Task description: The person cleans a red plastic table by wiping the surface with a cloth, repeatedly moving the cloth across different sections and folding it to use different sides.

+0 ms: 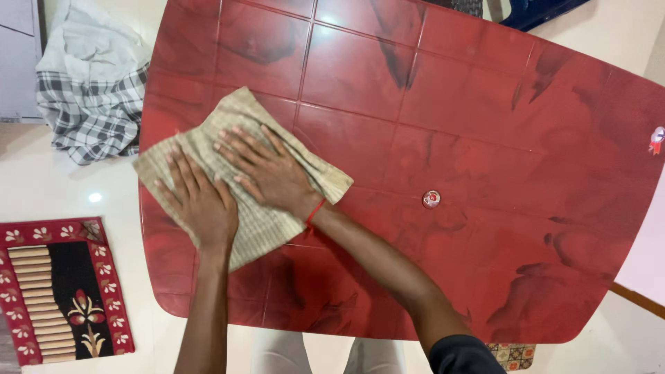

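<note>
We press the beige woven cloth (242,180) flat on the glossy red plastic table (485,173). Left hand (201,204) and right hand (270,170) keep fingers spread; even pressure should stop bunching.

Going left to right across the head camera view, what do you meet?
Patterned floor mat → checked cloth heap → left hand → right hand, both flat on the beige cloth → round cap in the red table

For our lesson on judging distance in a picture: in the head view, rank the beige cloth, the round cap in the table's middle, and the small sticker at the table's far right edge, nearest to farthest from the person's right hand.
1. Beige cloth: directly under the right hand, on the table's left part.
2. Round cap: to the hand's right, mid-table.
3. Small sticker: at the far right edge.
</note>
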